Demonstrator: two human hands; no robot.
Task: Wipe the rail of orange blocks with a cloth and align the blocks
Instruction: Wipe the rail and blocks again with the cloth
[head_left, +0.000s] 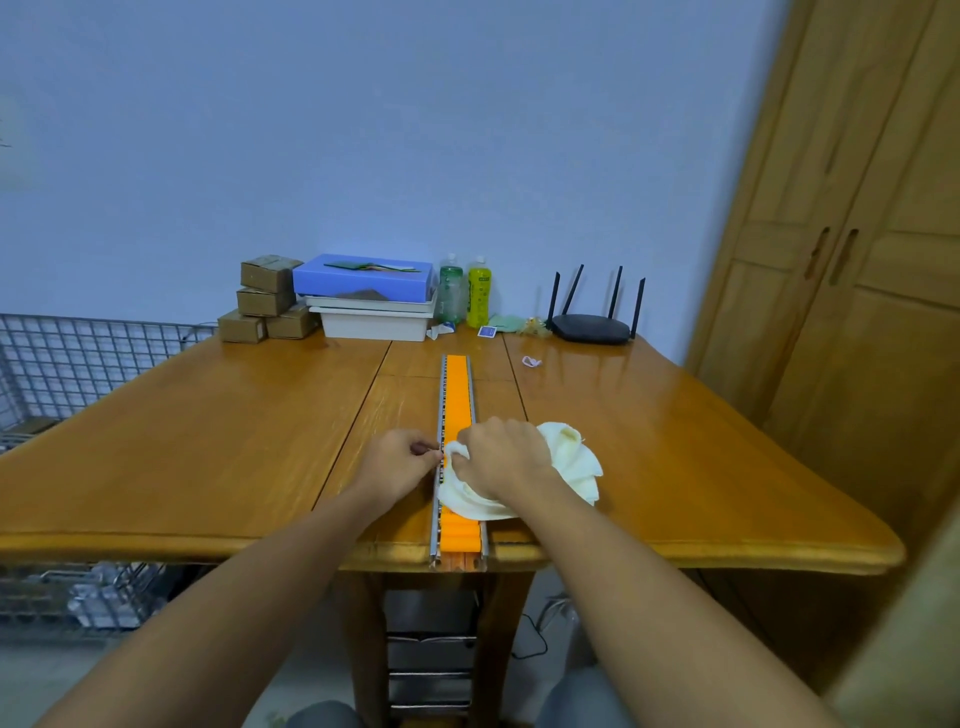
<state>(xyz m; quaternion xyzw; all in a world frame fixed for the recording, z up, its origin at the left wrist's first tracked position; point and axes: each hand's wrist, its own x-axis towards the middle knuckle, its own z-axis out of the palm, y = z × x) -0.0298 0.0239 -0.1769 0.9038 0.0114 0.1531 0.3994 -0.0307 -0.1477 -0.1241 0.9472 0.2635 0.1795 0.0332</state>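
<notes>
A metal rail (442, 395) filled with a row of orange blocks (459, 387) runs down the middle of the wooden table (208, 447), from near the back to past the front edge. My right hand (501, 454) presses a bunched white cloth (569, 457) onto the blocks about two thirds of the way toward me. My left hand (402, 460) rests at the rail's left side, fingertips pinched against its edge beside the cloth. The blocks under the cloth and my right hand are hidden.
Cardboard boxes (265, 299), a blue box on white trays (371, 296), two bottles (465, 291) and a black router (592, 325) line the back edge. A wire rack (67, 358) stands left, a wooden wardrobe (852, 291) right. A small pink item (531, 361) lies near the rail's far end.
</notes>
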